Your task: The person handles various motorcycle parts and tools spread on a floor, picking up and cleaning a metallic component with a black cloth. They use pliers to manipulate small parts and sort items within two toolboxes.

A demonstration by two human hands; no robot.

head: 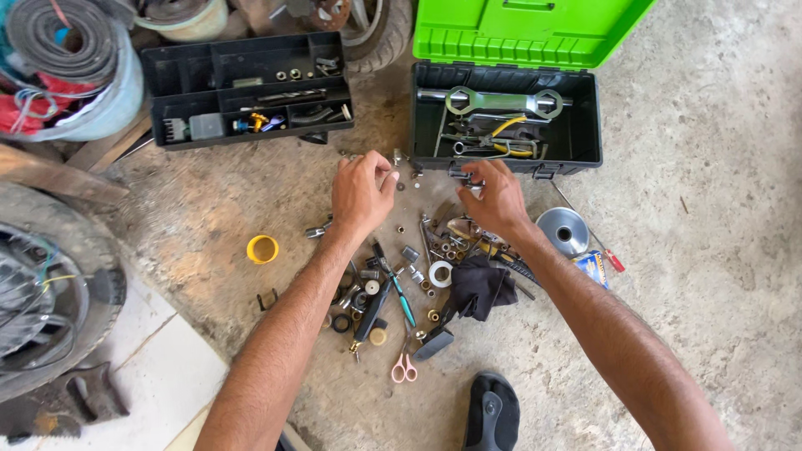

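Your left hand (361,190) has its grip pinched shut on a small metal bit (398,156), maybe a socket or nut, held just above the concrete floor (718,250) in front of the black toolbox (585,125) with the green lid (535,33). It's tiny, hard steel, light and likely greasy, so pinch it across the sides with the fingertips, not the ends.

Your right hand (499,199) has its grip closed around another dark metal piece (464,174), just right of the first. That one looks chunkier and stiff; most of it is buried under your fingers, so I can't tell what it is.

Below both grips, the heap of sockets and tools (418,276) overlaps so much that single pieces are hard to pick out, and a black rag (483,286) covers some.
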